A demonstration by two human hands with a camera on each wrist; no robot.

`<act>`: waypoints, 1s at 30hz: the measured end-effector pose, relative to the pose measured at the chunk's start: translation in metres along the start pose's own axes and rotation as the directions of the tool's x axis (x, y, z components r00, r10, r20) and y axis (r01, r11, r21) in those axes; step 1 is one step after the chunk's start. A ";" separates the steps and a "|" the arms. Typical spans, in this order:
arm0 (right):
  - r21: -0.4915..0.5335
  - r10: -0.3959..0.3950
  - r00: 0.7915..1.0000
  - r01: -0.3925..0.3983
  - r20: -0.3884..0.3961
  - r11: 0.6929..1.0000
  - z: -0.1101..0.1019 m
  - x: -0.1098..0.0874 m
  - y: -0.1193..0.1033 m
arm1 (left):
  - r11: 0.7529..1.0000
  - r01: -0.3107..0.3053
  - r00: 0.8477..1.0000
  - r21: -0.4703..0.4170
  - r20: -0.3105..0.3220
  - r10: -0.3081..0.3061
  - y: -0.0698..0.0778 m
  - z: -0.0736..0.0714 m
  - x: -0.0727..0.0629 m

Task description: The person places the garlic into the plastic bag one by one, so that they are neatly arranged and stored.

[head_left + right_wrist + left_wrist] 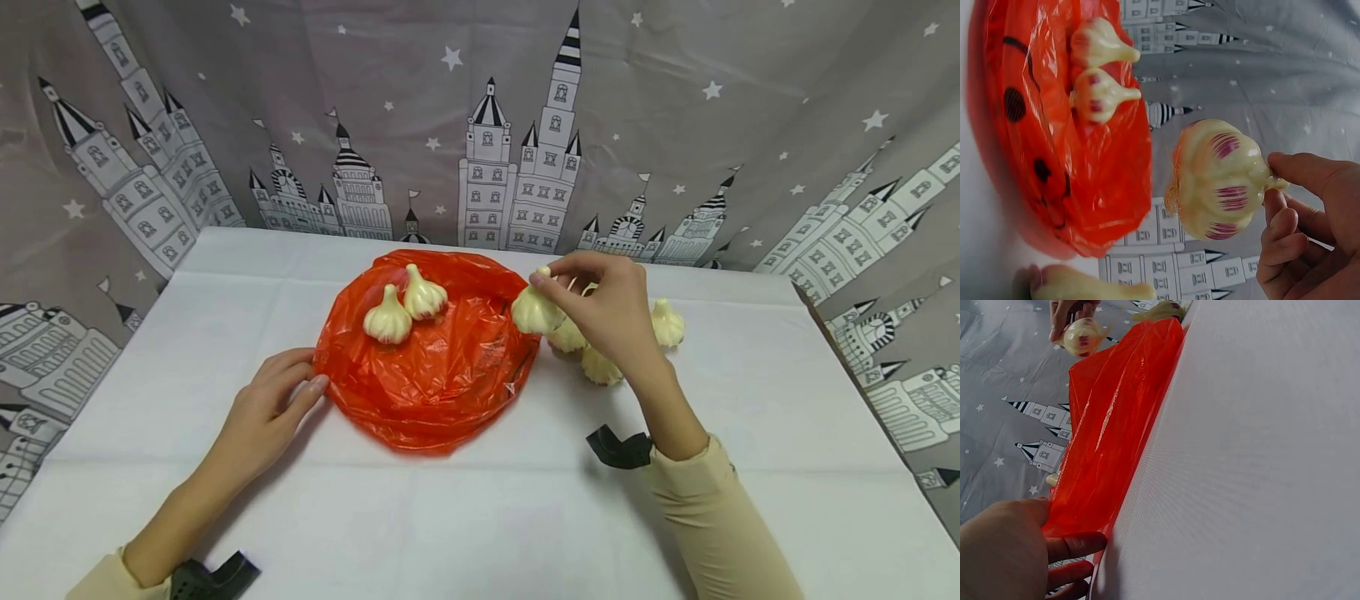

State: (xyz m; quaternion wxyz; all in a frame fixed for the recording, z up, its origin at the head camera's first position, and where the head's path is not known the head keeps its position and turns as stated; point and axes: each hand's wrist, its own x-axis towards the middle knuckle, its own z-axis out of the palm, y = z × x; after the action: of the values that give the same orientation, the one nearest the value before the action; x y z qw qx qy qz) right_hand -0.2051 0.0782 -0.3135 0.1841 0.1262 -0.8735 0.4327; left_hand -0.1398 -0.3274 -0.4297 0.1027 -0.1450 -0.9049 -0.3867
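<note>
A red plastic bag (pixel 450 375) lies spread on the white table, its rim raised, with two garlic bulbs on it: one garlic bulb (pixel 387 317) and another garlic bulb (pixel 425 296) behind. At the bag's left rim, my left hand (pixel 273 408) pinches the plastic between thumb and fingers, as the left wrist view shows. My right hand (pixel 607 300) holds a purple-streaked garlic bulb (pixel 1216 181) by its stem, above the bag's right edge. Below and behind that hand lie more garlic bulbs, among them a garlic bulb (pixel 602 367) partly hidden by it.
One garlic bulb (pixel 666 323) stands farther right on the white tablecloth (pixel 750 400). A grey curtain (pixel 420 108) printed with castles and stars hangs behind the table. Dark markings show on the bag's side in the right wrist view.
</note>
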 end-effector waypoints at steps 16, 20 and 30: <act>0.072 -0.061 0.994 0.055 0.085 0.996 0.049 0.012 -0.027 | 0.999 -0.047 0.998 -0.007 -0.029 0.047 -0.004 0.001 -0.001; 0.077 -0.062 0.993 0.054 0.099 0.996 0.053 0.012 -0.030 | 0.999 -0.049 0.998 -0.004 -0.027 0.049 -0.003 0.001 0.000; 0.099 -0.056 0.991 0.045 0.119 0.994 0.066 0.014 -0.039 | 1.000 -0.026 1.000 -0.004 -0.015 0.026 -0.001 0.000 0.000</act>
State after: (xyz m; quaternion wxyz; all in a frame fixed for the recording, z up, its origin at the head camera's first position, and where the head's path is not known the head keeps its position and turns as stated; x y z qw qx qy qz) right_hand -0.2172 0.0015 -0.3163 0.1353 0.1831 -0.8577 0.4611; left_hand -0.1406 -0.3281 -0.4308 0.1141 -0.1542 -0.9014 -0.3881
